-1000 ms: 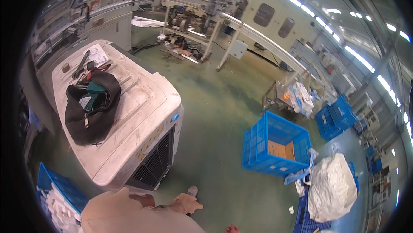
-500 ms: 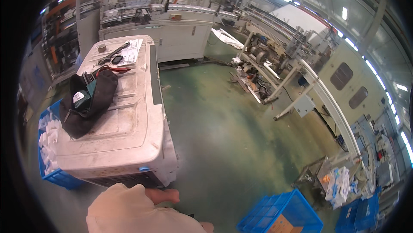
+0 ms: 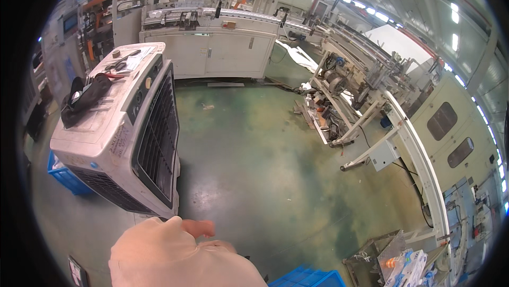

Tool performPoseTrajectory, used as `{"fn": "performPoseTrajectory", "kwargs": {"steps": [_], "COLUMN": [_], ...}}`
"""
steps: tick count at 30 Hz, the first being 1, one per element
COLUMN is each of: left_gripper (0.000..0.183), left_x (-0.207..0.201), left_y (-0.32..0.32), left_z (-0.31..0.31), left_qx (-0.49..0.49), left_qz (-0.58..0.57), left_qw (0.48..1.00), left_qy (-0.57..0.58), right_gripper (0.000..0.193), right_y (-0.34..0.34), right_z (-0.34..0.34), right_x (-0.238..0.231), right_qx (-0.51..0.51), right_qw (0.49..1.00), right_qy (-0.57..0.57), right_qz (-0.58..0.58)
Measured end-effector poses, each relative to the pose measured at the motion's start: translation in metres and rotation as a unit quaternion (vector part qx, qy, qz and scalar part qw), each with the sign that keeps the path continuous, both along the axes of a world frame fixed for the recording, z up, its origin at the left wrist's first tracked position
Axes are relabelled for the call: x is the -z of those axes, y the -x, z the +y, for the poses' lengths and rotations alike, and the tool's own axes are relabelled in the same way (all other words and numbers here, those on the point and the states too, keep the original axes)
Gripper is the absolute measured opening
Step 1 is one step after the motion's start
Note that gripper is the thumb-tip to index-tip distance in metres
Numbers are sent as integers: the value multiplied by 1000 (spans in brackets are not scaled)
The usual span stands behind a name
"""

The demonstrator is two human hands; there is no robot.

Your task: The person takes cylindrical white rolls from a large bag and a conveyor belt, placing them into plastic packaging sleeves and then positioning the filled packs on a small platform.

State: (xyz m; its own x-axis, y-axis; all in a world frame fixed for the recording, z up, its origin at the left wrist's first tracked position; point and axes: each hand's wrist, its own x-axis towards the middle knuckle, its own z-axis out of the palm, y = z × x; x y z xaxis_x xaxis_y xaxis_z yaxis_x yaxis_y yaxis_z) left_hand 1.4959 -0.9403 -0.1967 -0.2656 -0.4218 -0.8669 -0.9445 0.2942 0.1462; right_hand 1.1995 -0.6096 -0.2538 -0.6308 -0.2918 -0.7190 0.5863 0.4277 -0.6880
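My left hand (image 3: pixel 200 229), in a cream sleeve or glove, is in front of me at the lower middle. Bare fingers show at its right side, bent and close together; whatever they may hold is hidden. My right hand is out of view. Beyond my left hand, apart from it, stands a white air cooler (image 3: pixel 114 146) with a dark grille. On its top lie an open black bag (image 3: pixel 87 98), a paper sheet (image 3: pixel 139 58) and a small roll (image 3: pixel 116 53). Dark tools lie near the paper.
Blue crates stand behind the cooler (image 3: pixel 74 182) and at the bottom edge (image 3: pixel 307 277). A long white machine cabinet (image 3: pixel 228 56) spans the back. Right of the green floor (image 3: pixel 238 154) are a frame with machine parts (image 3: pixel 334 88), a white rail (image 3: pixel 421 151) and a cart with packages (image 3: pixel 405 266).
My view has shifted: the cooler appears farther left with its grille side showing, and the near blue crate has slid toward the bottom edge. My left hand stays at about the same place.
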Motion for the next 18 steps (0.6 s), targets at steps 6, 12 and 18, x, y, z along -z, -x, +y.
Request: {"fn": "performPoseTrajectory", "kwargs": {"steps": [6, 12, 18], "left_gripper": [15, 15, 11], "left_x": [56, 150, 153], "left_y": [85, 72, 255], "left_z": [4, -62, -200], "left_qx": [98, 210, 285], "left_qz": [48, -41, -84], "left_qw": [994, 973, 949], "left_qy": [-9, -87, 108], "right_gripper": [15, 19, 13], "right_y": [112, 140, 145], "right_z": [65, 68, 134], "right_x": [1, 30, 104], "right_qx": [106, 121, -410], "right_qw": [994, 989, 847], "right_qy": [3, -74, -308], "right_qz": [13, 38, 141]}}
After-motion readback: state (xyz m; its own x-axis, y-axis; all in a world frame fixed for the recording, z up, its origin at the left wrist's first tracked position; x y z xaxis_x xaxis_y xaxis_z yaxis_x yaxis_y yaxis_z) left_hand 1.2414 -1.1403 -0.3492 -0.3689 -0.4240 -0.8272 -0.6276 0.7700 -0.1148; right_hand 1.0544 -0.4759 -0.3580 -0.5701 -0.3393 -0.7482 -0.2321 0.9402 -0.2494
